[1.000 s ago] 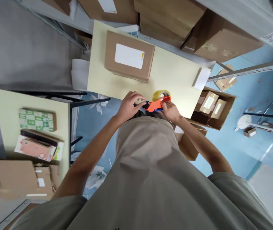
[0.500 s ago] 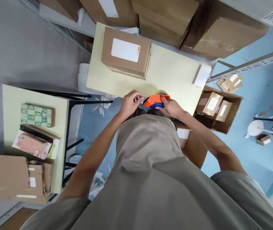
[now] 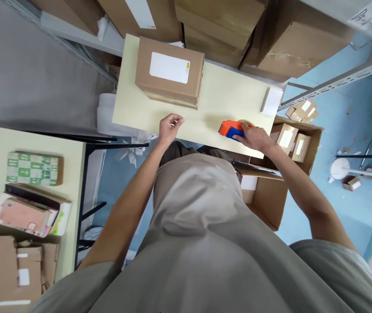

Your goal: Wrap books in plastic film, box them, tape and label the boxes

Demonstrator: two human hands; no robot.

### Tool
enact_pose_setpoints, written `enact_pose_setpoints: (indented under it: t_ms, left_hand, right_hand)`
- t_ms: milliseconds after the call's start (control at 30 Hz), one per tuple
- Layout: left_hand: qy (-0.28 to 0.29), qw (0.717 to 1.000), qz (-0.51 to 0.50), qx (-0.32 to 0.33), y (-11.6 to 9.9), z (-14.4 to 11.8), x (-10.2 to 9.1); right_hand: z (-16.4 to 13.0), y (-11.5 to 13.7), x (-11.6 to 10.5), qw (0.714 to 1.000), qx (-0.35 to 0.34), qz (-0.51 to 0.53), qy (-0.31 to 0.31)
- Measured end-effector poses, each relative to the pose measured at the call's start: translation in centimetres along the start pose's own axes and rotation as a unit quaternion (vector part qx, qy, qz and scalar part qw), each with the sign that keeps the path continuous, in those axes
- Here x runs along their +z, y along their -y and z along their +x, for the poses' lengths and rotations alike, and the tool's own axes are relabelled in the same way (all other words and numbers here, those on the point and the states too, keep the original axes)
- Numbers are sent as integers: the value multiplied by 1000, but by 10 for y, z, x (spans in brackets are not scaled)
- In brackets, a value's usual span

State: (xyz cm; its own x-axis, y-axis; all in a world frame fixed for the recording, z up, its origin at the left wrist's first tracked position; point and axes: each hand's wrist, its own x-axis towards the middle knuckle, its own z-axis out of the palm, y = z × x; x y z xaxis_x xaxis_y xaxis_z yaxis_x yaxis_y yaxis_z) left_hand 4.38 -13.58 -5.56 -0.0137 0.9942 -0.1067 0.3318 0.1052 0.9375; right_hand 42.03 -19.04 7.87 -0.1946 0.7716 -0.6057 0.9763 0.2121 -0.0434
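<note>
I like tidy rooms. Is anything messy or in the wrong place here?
Yes. Torn white paper scraps lie scattered on the blue floor beside the table. On the table, the labelled box and tape dispenser look orderly.

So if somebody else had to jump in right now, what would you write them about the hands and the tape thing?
Right hand: resting on the orange tape gun, near the table's front right edge.
Left hand: empty, fingers curled, at the table's front edge, apart from the tape gun.
Cardboard box with a white label sits at the back left of the table; flaps closed.
A small white block lies at the right end.
Done: box closed and labelled.
Left: cannot tell whether the box is taped.
</note>
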Motion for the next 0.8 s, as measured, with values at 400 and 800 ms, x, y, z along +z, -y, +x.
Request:
enact_pose_setpoints:
  t_ms: [400,800]
  left_hand:
    - [-108,991,-75,26,23,45,26]
    - [-186,980,-74,-20,35,61,45]
  right_hand:
    - [64,12,18,996,49,-20,-71]
    - [87,24,15,995,66,-10,-80]
